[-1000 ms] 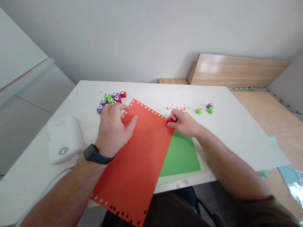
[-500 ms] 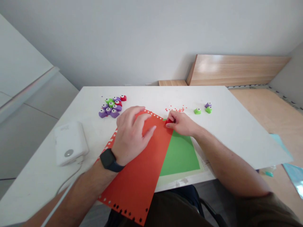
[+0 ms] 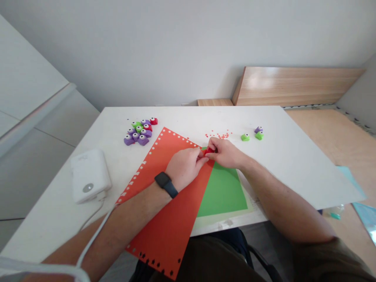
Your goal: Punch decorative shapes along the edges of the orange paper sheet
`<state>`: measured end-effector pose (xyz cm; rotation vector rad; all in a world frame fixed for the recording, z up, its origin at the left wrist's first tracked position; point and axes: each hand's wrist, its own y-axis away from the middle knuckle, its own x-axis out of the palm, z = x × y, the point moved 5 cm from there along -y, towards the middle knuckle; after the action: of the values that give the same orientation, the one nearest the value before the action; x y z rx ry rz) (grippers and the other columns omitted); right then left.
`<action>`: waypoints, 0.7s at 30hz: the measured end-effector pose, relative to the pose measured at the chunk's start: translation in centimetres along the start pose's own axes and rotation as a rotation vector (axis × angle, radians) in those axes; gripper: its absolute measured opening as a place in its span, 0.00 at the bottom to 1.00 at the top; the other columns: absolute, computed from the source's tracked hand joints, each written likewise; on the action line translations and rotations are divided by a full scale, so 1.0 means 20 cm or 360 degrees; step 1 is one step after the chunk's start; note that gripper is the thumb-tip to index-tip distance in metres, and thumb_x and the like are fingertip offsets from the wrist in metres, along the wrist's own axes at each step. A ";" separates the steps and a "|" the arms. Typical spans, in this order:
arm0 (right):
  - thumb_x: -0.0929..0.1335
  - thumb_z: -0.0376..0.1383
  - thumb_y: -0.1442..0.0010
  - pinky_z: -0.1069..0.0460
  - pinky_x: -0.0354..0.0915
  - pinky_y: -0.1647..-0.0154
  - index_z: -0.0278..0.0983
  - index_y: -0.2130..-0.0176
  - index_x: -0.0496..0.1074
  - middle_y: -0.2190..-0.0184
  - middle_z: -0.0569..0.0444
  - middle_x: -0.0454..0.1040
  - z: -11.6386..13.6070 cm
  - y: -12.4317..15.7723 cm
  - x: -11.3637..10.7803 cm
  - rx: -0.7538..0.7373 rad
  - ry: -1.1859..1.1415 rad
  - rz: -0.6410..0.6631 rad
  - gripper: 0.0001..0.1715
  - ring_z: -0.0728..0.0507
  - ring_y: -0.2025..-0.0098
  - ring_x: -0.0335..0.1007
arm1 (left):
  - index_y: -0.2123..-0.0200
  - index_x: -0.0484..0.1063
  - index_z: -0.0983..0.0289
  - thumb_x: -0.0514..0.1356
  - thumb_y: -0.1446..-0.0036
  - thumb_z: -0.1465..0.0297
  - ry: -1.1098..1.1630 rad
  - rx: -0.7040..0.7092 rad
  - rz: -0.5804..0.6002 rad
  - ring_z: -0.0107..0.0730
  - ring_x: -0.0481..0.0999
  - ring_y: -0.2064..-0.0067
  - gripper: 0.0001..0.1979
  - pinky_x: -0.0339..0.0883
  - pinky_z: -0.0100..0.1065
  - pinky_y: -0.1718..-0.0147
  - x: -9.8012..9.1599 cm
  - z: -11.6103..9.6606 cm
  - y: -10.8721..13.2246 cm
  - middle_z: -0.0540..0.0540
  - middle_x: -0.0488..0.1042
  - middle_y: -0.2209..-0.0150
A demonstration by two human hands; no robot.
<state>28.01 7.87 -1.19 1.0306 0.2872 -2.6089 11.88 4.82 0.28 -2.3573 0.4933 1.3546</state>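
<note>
Gripping a red craft punch [image 3: 209, 150] between the closed fingers of the right hand [image 3: 227, 153] at the 1 o'clock corner of an orange paper sheet [image 3: 160, 166], its long axis running from 1 to 7 o'clock across the white counter [image 3: 279, 164], with the left hand [image 3: 185, 166] resting curled shut just beside the punch.

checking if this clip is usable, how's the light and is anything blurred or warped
In the head view, light is soft and even; the red paper sheet shows no strong glare; the wide lens warps the edges of the white table; the tiny red paper bits look soft.
</note>
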 end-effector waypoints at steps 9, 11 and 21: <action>0.69 0.36 0.46 0.52 0.48 0.70 0.41 0.71 0.56 0.77 0.62 0.62 -0.02 -0.01 0.01 -0.0008 0.0007 0.0000 0.15 0.48 0.72 0.54 | 0.66 0.79 0.61 0.62 0.37 0.54 0.0202 -0.0115 -0.0050 0.39 0.80 0.66 0.16 0.65 0.36 0.68 0.03 0.05 -0.05 0.56 0.83 0.66; 0.69 0.36 0.47 0.52 0.48 0.70 0.41 0.71 0.56 0.77 0.62 0.62 -0.02 -0.01 0.01 0.0002 0.0014 -0.0017 0.15 0.48 0.72 0.54 | 0.66 0.79 0.61 0.63 0.38 0.54 0.0242 -0.0146 -0.0050 0.39 0.80 0.65 0.16 0.67 0.36 0.67 0.03 0.06 -0.06 0.55 0.84 0.65; 0.68 0.33 0.46 0.51 0.47 0.71 0.40 0.73 0.55 0.77 0.61 0.61 -0.01 -0.03 0.03 -0.0020 0.0091 -0.0046 0.15 0.48 0.72 0.54 | 0.65 0.81 0.61 0.64 0.39 0.56 0.0283 -0.0166 -0.0016 0.38 0.80 0.65 0.14 0.69 0.36 0.65 0.05 0.10 -0.11 0.55 0.83 0.67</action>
<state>27.54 8.28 -1.67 1.1059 0.3344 -2.6030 11.92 7.53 -1.24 -2.5763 0.4704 1.1987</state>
